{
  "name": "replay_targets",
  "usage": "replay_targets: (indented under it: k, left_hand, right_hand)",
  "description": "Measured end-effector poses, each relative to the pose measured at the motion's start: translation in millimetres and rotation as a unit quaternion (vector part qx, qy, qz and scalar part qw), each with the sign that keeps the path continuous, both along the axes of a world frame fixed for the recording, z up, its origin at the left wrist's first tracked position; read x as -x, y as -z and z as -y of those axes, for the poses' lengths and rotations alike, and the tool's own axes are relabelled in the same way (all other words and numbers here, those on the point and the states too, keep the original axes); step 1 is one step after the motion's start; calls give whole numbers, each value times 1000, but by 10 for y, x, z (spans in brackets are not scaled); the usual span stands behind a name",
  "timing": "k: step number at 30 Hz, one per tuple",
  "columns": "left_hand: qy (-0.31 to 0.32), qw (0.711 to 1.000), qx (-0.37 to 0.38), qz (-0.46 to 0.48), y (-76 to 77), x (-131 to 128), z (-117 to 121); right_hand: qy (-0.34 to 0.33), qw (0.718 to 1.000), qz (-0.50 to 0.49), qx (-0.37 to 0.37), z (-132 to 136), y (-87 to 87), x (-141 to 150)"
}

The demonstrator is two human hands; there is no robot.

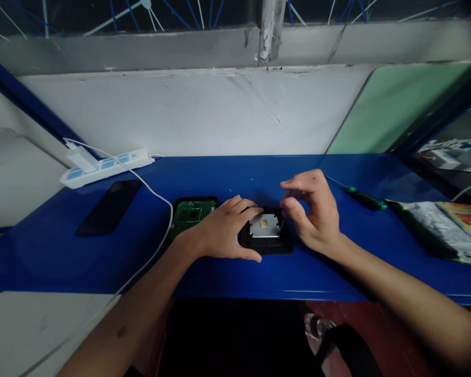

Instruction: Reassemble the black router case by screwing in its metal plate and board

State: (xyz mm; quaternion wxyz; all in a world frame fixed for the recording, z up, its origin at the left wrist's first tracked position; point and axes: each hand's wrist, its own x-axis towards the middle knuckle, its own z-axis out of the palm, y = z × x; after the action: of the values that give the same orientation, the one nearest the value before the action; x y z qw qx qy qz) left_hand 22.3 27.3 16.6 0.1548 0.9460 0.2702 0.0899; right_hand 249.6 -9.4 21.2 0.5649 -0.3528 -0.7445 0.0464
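Note:
My left hand (230, 228) is spread over the left side of a black plastic casing (267, 246), its fingers at the far edge and its thumb at the near edge. Inside the casing sits a silver metal plate (272, 229) with a small gold-coloured square (264, 223) on it. At the casing's right edge hovers my right hand (314, 214), fingers curved and the thumb apart from the forefinger. Near its thumb tip there is a blur I cannot make out. Partly behind my left hand lies a green circuit board (190, 213) in a black shell.
A green and black screwdriver (365, 198) lies to the right, near a shiny printed packet (447, 230). On the left are a black phone (110, 208) and a white power strip (108, 167). A white cable (159, 193) runs across the blue table (235, 280).

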Motion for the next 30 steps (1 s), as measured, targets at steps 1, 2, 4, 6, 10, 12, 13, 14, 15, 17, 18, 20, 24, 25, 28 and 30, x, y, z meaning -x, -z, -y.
replay_targets:
  k: [1, 2, 4, 6, 10, 12, 13, 14, 15, 17, 18, 20, 24, 25, 28, 30]
  left_hand:
    - [0, 1000, 1, 2, 2, 0, 0]
    - [-1, 1000, 2, 4, 2, -1, 1]
    - [-1, 1000, 2, 4, 1, -2, 1]
    - [-2, 1000, 2, 0, -1, 0, 1]
    - [-2, 1000, 0, 1, 0, 9, -3]
    - [2, 1000, -1, 4, -2, 8, -3]
    - [3, 1000, 0, 4, -3, 7, -2]
    - [4, 1000, 1, 4, -4, 5, -1]
    - [3, 1000, 2, 4, -4, 4, 0]
    - [0, 1000, 3, 4, 2, 3, 1]
    - [-3, 1000, 2, 3, 7, 5, 1]
    - [-5, 1000, 1, 2, 19, 9, -1]
    - [1, 1000, 1, 4, 16, 8, -5]
    - [3, 1000, 1, 5, 8, 5, -5]
    - [4, 1000, 3, 2, -12, -2, -1]
    - [3, 1000, 3, 0, -12, 0, 1]
  right_hand:
    - [4, 1000, 8, -13, -4, -13, -1]
    - [9, 999, 15, -30, -7, -28, -1]
    - [20, 997, 29, -64, -8, -56, 2]
    - [26, 996, 32, -83, 5, -74, 11]
    - [1, 1000, -12, -20, 69, -60, 29]
    - [-24, 999, -34, 6, 90, -41, 25]
    - [-37, 998, -41, 9, 91, -34, 19]
    - [-48, 998, -43, 8, 84, -29, 12]
    - [-55, 998, -40, 7, 72, -27, 5]
    - [-42, 999, -21, -7, 40, -30, -4]
    - [-26, 999, -7, -22, 26, -31, -4]
    - [7, 999, 13, -42, 14, -30, 3]
    - [-15, 999, -30, 11, 57, 5, 29]
    - [-31, 998, -48, 27, 70, 16, 31]
    - [-68, 994, -75, 33, 80, 35, 21]
    - [-70, 996, -61, 17, 62, 31, 7]
